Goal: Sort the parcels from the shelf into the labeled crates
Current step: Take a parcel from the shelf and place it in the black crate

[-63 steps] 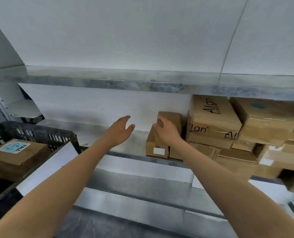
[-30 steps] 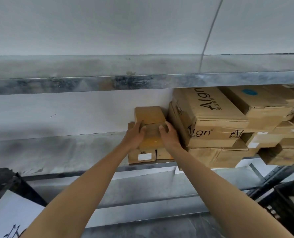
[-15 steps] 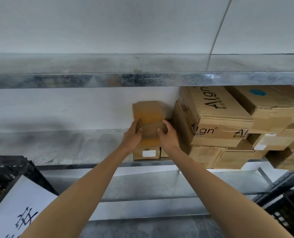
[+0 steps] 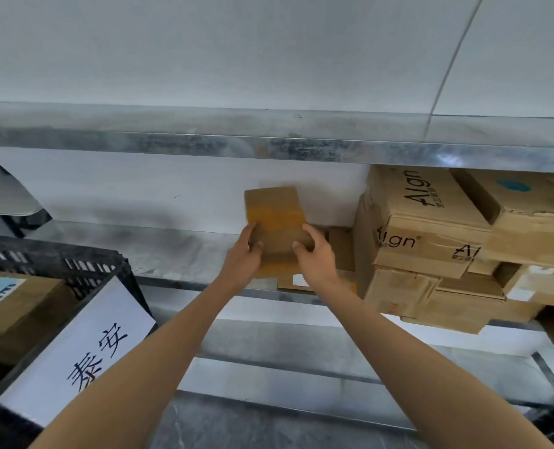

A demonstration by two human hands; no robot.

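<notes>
Two galvanised metal boards make the shelf: the upper board (image 4: pixel 204 144) crosses the whole view, and the lower board (image 4: pixel 172 251) carries the parcels. Behind them is a plain white wall (image 4: pixel 237 53). On the right part of the lower board stands a pile of brown cartons (image 4: pixel 421 228), some printed "Algn", and it reaches the front edge. At the left, in front of the shelf, is a black crate (image 4: pixel 75 257) with a white label (image 4: pixel 84 345) in dark handwritten characters. A brown box (image 4: pixel 20 306) lies inside it.

The small parcel (image 4: pixel 274 215) is a flat brown cardboard box wrapped with bands of yellowish tape. It is near the front edge of the lower board, about the middle, just left of the pile. It is above a low carton (image 4: pixel 298 281) with a white sticker; whether it touches that carton I cannot tell. The left hand (image 4: pixel 241 257) grips its left side and the right hand (image 4: pixel 314 257) its right side. The fingers (image 4: pixel 309 231) of both hands are curled around the edges and clamped on the parcel, with the thumbs on the near face.
</notes>
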